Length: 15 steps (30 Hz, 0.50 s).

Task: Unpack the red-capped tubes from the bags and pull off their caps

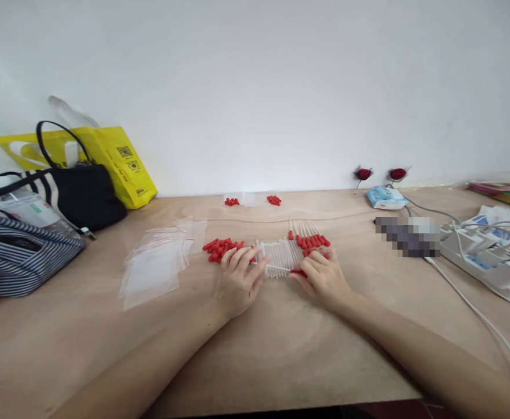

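Note:
My right hand [322, 279] is closed around the red end of a thin white stick [279, 268], its thumb and forefinger pinched together. The stick slants across to my left hand [241, 283], where its other end lies between thumb and forefinger. The other left fingers curve downward. Beneath both hands is a row of thin pale sticks [279, 251] laid side by side. Red tips [222, 249] are bunched at the row's left side, partly hidden by my left hand. More red tips [311, 240] sit on the right, with several sticks pointing away toward the wall.
Clear zip bags [156, 262] lie fanned out on the left. Against the wall rests a packed set of red-tipped sticks [274, 200]. Bags, including a yellow one [124, 169], stand far left. A tissue pack [386, 198], cables and a power strip [486, 256] are right.

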{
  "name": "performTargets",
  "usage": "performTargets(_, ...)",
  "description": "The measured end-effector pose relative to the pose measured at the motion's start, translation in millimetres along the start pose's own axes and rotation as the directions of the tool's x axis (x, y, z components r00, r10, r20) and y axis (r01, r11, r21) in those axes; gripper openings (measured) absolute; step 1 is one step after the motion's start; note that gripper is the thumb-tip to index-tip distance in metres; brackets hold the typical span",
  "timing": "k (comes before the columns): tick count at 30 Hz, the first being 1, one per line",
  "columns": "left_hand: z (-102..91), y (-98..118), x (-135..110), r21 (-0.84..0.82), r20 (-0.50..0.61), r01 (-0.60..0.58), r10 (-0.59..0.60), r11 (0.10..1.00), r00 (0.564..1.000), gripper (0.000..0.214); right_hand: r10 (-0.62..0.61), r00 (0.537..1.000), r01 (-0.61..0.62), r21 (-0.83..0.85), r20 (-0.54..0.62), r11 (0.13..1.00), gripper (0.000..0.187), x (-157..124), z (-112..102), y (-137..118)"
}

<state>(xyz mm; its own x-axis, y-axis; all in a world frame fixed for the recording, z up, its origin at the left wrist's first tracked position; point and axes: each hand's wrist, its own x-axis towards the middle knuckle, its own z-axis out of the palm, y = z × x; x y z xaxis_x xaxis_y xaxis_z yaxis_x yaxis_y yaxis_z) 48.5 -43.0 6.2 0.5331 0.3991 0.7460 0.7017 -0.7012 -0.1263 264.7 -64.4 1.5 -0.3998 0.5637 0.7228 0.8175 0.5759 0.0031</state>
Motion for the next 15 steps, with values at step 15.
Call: performTargets(15, -10.2, 9, -3, -0.084, 0.265, -0.04, 0.061, 0.996, 0.962, 0.019, -0.086, 0.995, 0.087, 0.009, -0.052, 0.996, 0.019, -11, 4, -17)
